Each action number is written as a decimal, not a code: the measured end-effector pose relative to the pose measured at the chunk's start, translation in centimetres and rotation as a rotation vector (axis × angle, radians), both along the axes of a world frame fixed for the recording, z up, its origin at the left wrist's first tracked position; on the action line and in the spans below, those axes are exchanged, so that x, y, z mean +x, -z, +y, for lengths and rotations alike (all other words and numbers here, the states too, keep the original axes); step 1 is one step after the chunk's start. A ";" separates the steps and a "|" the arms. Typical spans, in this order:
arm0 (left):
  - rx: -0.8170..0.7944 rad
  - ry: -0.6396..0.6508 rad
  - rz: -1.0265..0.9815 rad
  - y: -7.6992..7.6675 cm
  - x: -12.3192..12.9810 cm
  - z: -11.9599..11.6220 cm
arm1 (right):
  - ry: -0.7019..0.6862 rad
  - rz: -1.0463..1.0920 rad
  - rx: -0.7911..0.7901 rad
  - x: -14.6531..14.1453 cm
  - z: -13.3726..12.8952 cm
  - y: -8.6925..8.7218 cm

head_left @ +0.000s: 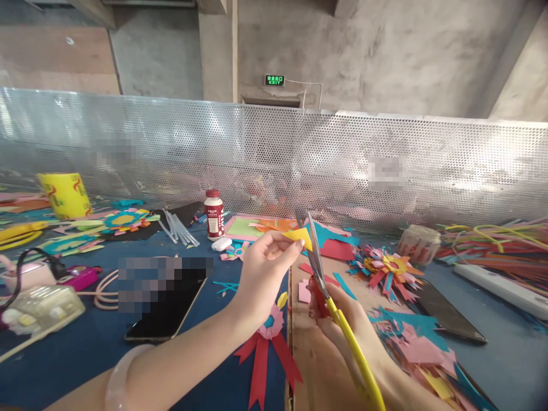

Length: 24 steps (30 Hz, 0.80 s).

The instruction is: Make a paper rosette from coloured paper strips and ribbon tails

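Note:
Pinched between the fingertips of my left hand (268, 268) is a small piece of yellow paper (299, 236). My right hand (342, 317) grips a pair of scissors (347, 331) with yellow and red handles. The blades point away from me, slightly apart, right at the paper's right edge; whether they touch it I cannot tell. Below my left wrist lies a paper rosette (270, 325) with a pink and blue flower and red ribbon tails. A yellow paper petal shape (282, 299) sits just above it.
Left stand a phone (171, 308), a bottle (214, 214), a white earbud case (221, 244) and a yellow roll (64, 195). To the right are another paper rosette (387, 265), a second phone (449, 311), a can (418, 245) and paper scraps (422, 345). A perforated metal screen (274, 154) runs behind.

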<state>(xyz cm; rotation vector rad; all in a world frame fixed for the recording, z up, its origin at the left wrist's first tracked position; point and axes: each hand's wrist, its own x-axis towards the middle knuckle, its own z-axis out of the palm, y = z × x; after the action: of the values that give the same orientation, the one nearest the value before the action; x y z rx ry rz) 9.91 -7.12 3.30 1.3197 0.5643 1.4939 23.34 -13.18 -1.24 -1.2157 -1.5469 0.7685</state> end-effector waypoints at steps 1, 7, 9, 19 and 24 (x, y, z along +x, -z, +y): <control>-0.001 0.000 0.000 0.0 0.0 0.0 | -0.003 0.003 -0.001 0.0 0.0 0.0; -0.005 -0.006 0.011 0.0 0.0 -0.1 | 0.009 0.010 -0.004 -0.2 0.0 -0.1; -0.003 -0.001 0.012 0.0 0.0 -0.1 | 0.007 -0.002 -0.003 -0.1 0.0 0.0; 0.010 0.010 0.011 0.2 0.0 -0.1 | 0.002 0.047 -0.014 -0.4 -0.1 -0.2; 0.021 0.007 0.013 0.3 0.0 0.0 | 0.006 0.006 0.016 -0.4 -0.1 -0.3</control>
<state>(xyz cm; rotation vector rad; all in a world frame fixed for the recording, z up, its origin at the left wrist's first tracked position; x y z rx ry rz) 9.94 -7.15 3.04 1.3474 0.5537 1.4899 22.96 -13.24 -0.98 -1.2052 -1.5414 0.7537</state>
